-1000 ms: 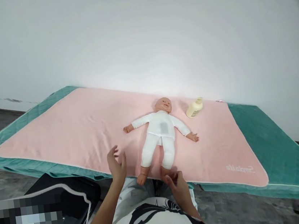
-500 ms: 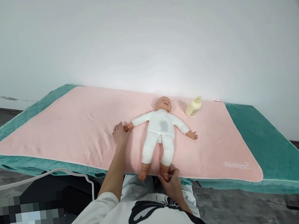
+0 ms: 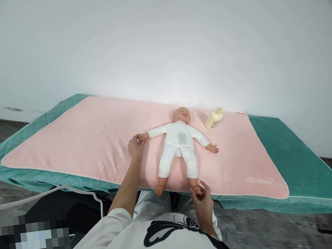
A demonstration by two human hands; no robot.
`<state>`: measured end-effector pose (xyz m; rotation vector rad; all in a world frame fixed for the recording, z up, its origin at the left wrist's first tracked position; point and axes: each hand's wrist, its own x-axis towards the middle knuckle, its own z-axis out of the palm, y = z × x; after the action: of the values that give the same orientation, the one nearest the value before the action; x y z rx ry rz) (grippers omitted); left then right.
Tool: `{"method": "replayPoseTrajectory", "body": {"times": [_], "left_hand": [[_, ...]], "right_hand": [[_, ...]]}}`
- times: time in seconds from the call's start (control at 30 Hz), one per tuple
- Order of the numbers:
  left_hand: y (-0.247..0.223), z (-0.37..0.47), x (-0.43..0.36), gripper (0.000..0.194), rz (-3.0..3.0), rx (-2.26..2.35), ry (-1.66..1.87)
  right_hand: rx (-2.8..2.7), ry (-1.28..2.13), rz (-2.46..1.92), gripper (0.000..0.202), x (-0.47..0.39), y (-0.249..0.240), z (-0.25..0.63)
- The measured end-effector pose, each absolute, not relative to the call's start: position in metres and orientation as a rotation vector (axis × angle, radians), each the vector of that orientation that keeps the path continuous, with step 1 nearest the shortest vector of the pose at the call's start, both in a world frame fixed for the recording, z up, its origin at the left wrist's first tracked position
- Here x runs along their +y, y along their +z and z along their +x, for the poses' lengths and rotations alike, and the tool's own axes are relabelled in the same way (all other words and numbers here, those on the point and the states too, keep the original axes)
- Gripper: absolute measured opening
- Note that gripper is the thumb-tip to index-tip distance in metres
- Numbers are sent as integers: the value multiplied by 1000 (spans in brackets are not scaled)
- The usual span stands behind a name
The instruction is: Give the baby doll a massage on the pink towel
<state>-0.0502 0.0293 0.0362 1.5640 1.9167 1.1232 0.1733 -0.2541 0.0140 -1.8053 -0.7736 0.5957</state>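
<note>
A baby doll [image 3: 172, 142] with a white cloth body lies on its back on a pink mat [image 3: 73, 132], its head toward the wall. The fingers of my left hand [image 3: 136, 146] are closed round the doll's hand on the left side. At the near edge of the mat, my right hand [image 3: 203, 204] pinches the doll's foot on the right side. The doll's other foot rests at the mat's edge, and its other arm lies stretched out to the right, both untouched.
A pale yellow pump bottle [image 3: 213, 118] stands on the mat to the right of the doll's head. Under the mat is a green padded bed [image 3: 297, 157] against a white wall [image 3: 155, 41]. A white cable [image 3: 41, 193] runs over a dark object at lower left.
My right hand has moved right with the doll's foot, so that leg is spread further from the other. My left hand keeps hold of the doll's hand.
</note>
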Motion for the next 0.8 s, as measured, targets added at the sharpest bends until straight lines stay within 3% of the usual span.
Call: {"method": "replayPoseTrajectory", "body": {"times": [0.23, 0.43, 0.8], "left_hand": [[38, -40, 28, 51, 1343, 1616, 1394], [61, -15, 29, 48, 1463, 1507, 1578], [96, 41, 37, 32, 2104, 998, 1299]], "right_hand": [[-721, 369, -1735, 49, -252, 27, 189], [-807, 252, -1590, 49, -231, 51, 192], [-927, 240, -1526, 49, -181, 84, 198]]}}
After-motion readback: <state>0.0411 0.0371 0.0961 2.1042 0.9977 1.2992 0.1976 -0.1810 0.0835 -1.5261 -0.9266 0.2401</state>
